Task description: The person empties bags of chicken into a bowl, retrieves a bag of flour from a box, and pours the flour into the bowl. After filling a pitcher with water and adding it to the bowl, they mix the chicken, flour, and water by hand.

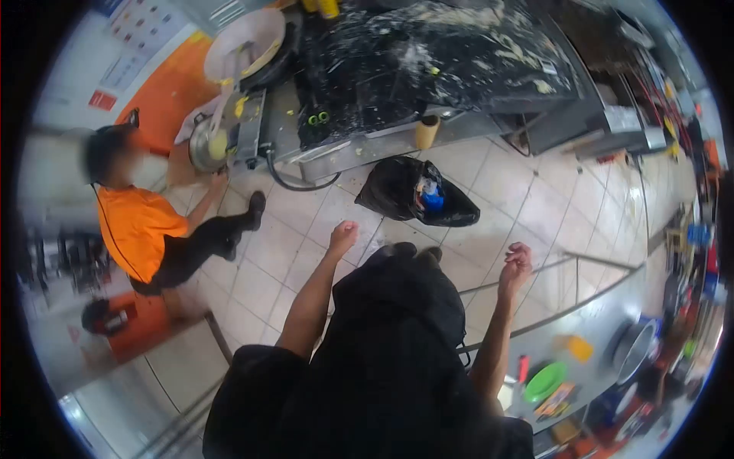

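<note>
Bag [388,193] of crumpled black plastic slumps on tiles [526,191]

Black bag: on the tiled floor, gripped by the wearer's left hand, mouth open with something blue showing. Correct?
Not gripped: the head view shows the left hand apart from the black bag. The rest holds: bag on the tiled floor, mouth open, something blue showing.
</note>
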The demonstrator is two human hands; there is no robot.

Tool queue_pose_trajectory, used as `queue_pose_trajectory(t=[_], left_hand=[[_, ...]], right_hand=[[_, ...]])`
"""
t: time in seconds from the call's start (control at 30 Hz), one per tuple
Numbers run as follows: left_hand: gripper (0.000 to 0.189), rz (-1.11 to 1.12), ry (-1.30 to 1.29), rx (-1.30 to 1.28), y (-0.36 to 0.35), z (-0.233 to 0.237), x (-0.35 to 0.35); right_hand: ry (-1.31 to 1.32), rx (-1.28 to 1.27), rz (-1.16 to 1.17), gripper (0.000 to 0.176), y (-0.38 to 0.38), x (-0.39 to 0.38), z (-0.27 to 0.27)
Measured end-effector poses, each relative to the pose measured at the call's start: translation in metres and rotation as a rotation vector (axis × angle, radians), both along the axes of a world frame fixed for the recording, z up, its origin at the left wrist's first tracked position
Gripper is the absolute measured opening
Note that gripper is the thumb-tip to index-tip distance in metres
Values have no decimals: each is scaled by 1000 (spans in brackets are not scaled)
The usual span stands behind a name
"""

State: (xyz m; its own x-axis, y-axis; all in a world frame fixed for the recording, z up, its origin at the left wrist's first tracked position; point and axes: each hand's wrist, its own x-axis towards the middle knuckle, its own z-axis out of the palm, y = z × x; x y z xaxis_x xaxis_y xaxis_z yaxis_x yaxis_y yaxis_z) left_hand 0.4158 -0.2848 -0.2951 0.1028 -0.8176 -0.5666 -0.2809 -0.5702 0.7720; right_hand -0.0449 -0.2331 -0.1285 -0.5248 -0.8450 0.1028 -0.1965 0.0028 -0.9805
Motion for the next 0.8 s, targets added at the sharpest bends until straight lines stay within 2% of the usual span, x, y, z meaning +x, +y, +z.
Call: queue_pose_trajectory(t=[0.07,0.1,0.13,0.17,0.23,0.3,0.33,0.4,0.47,0.5,0.63,0.67,0.73,0.8], left_hand=[[23,121,-87,33,41,7,4],[23,174,-130,85,62,18,4],[24,213,-149,124,87,6,10],[25,246,-169,166,115,-11,18],[28,338,-152,149,170,-21,20],[32,545,-94,326,203,-1,2],[32,544,-99,328,213,7,-7],[39,796,116,515,217,19,-22],[44,754,122,512,195,22,-28],[44,731,151,409,178,25,-31],[42,571,200,206,56,30,-24],[37,517,310,111,26,30,-17],[28,384,244,-24,-36,55,-16],[20,357,187,-133,-85,97,-23]], right_hand=[[5,-48,117,20,-28,-13,-42],[49,31,183,18,-41,-17,-54],[96,111,245,17,-51,-20,-62],[-20,258,220,10,-61,-17,-67],[23,351,326,10,-83,-17,-73],[79,450,435,17,-98,-17,-79],[74,453,435,17,-105,-19,-83],[47,421,506,20,-116,-21,-87],[6,415,517,19,-126,-23,-90],[-25,409,546,19,-128,-23,-92],[77,394,646,20,-154,-11,-107],[41,424,632,19,-160,-7,-107],[-18,488,611,16,-169,0,-106],[-49,461,602,17,-172,1,-130]])
